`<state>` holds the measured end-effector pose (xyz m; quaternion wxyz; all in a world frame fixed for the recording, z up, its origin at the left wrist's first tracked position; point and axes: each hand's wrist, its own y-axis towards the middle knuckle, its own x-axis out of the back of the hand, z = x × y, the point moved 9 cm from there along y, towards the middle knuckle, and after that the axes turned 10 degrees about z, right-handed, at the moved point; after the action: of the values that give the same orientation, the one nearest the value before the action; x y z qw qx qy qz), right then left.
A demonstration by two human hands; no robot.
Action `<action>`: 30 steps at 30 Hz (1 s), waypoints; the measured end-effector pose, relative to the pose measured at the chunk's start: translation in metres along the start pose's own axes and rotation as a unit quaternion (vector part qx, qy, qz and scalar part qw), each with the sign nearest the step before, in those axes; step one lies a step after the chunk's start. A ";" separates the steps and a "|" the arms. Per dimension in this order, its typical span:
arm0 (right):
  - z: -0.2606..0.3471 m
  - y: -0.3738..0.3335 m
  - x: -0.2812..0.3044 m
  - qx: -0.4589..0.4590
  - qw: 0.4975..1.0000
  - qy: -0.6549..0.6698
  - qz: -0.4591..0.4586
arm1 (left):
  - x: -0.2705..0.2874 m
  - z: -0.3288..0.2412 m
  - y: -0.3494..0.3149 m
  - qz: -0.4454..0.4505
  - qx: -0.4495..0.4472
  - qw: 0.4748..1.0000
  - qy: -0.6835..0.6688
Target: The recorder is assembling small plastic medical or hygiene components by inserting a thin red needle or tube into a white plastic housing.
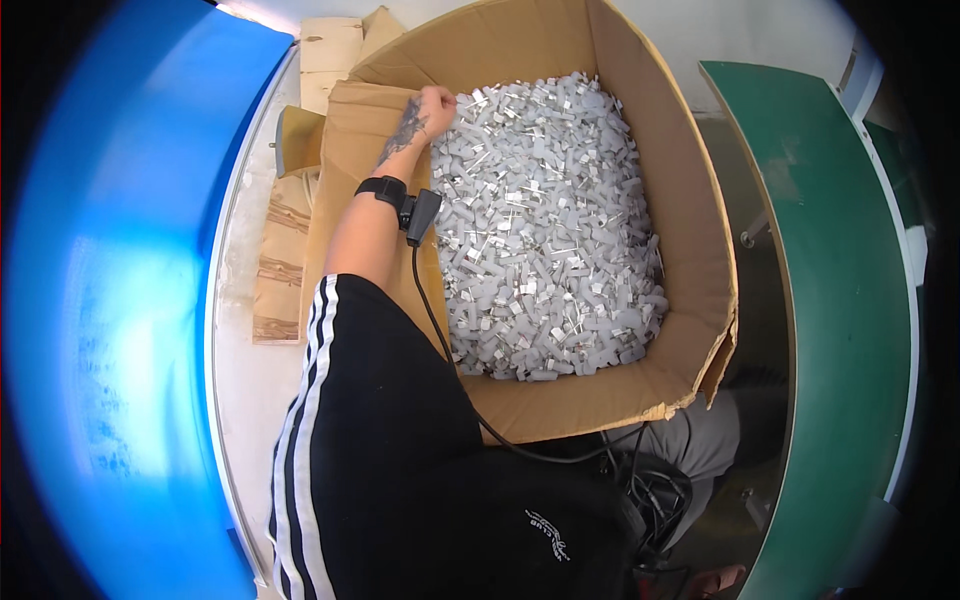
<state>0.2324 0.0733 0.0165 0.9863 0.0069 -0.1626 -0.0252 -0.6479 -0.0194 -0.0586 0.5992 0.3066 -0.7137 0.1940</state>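
Observation:
A large brown cardboard box (690, 200) holds a deep heap of small translucent white plastic pieces with shiny metal tabs (540, 230). My left arm reaches across the box's left side. At the heap's far left corner is my left hand (438, 112), its fingers curled closed. What lies inside them, if anything, is hidden. Around that wrist sits a black strap with a small black device (423, 215), and a cable runs down from it. No clear view of my right hand is given; a small reddish patch at the lower right edge is too dim to make out.
To the right stands a green tabletop (840, 280) with a pale edge. A blue surface (120, 330) bends along the left. Pieces of wood-grained board (280, 270) lie beside the box. Black coiled cable (660, 490) hangs near its front right corner.

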 end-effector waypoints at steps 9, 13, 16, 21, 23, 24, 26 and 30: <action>-0.083 -0.074 -0.053 -0.081 0.988 0.098 0.084 | -0.029 -0.055 -0.025 -0.037 -0.056 0.987 0.143; -0.076 -0.081 -0.067 -0.068 0.992 0.091 0.048 | -0.054 -0.060 -0.011 -0.044 -0.102 0.974 0.199; -0.072 -0.084 -0.057 -0.062 0.995 0.075 0.014 | -0.059 -0.081 -0.024 -0.120 -0.153 0.955 0.223; -0.083 -0.090 -0.049 -0.084 0.992 0.090 -0.009 | -0.122 -0.134 -0.042 0.187 -0.288 0.939 -0.014; -0.091 -0.088 -0.057 -0.089 0.984 0.154 0.024 | -0.160 -0.188 -0.117 0.475 -0.318 0.819 -0.049; -0.089 -0.087 -0.059 -0.090 0.984 0.153 0.026 | -0.162 -0.205 -0.162 0.545 -0.338 0.767 -0.013; -0.081 -0.081 -0.072 -0.081 0.989 0.096 0.077 | -0.175 -0.208 -0.214 0.579 -0.395 0.706 0.103; -0.069 -0.081 -0.081 -0.056 0.994 0.062 0.071 | -0.176 -0.200 -0.243 0.472 -0.441 0.760 0.070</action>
<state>0.1737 -0.0028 -0.0763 0.9926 -0.0588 -0.0995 0.0367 -0.3214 -0.0339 -0.2104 0.5489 -0.3815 -0.7309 0.1375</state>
